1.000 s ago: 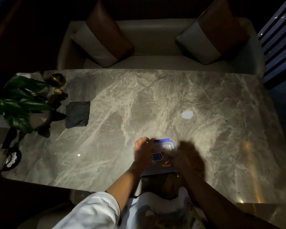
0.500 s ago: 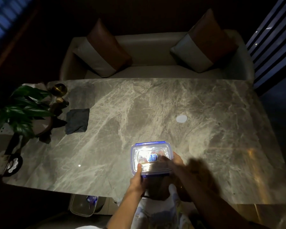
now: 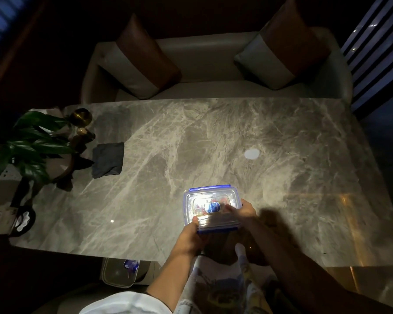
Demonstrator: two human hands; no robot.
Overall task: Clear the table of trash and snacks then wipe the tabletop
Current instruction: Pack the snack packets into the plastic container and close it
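A clear plastic snack box (image 3: pixel 211 206) with a blue-trimmed lid and wrapped snacks inside is near the front edge of the grey marble table (image 3: pixel 213 137). My left hand (image 3: pixel 191 236) grips its near left corner. My right hand (image 3: pixel 244 209) holds its right side, fingers lying over the lid. Whether the box rests on the tabletop or is just above it I cannot tell. A folded dark cloth (image 3: pixel 108 159) lies on the table at the left.
A leafy plant (image 3: pixel 30 143) and brass ornaments (image 3: pixel 82 116) stand at the table's left end. A small white disc (image 3: pixel 251 153) lies right of centre. A clear bin (image 3: pixel 120 273) with a blue wrapper stands below the front edge. A sofa (image 3: pixel 204 64) with two cushions stands behind.
My left hand slid off the lid to the box's near left corner and my right hand took its right side. The box has shifted slightly away from me.
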